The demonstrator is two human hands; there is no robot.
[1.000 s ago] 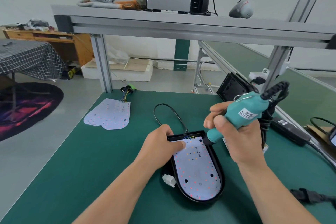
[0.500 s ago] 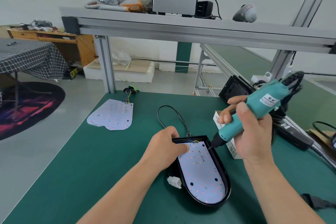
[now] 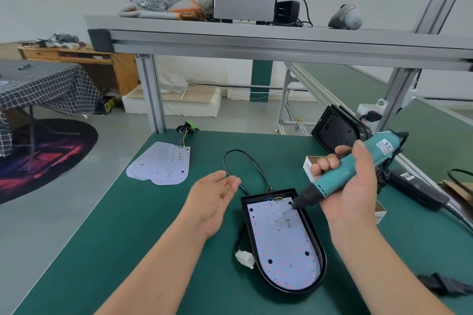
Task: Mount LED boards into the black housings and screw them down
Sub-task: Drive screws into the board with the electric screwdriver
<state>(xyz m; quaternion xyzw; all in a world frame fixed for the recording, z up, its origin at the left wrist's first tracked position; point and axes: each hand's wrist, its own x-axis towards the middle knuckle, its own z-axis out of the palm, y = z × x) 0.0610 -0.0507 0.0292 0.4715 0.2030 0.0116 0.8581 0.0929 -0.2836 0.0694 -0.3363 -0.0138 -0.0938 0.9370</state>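
My right fingers (image 3: 325, 163) are curled round the teal electric screwdriver (image 3: 358, 171), with the thumb laid across its barrel. My right hand (image 3: 350, 186) holds the tool slanted down toward the black housing (image 3: 323, 261). The bit points at the far right corner of the LED board (image 3: 281, 245). I cannot tell from this angle whether the tip actually touches the board.

My left hand (image 3: 215, 194) is turned palm up, fingers loose and nearly straight, grasping nothing. It hovers just left of the housing's far end, apart from the rim.

The LED board lies flat inside the housing and fills it, with coloured wires bunched at the far edge. A white connector (image 3: 245, 259) sits just beside the housing's left wall. A black cable (image 3: 245, 163) loops away from the housing's far end.

Just right of the housing, a small cardboard box (image 3: 308, 166) shows partly behind my right hand. Beyond the housing to the right, a second housing (image 3: 335, 130) stands tilted. A stack of loose LED boards (image 3: 161, 165) lies well off to the housing's far left on the green bench mat (image 3: 128, 238).
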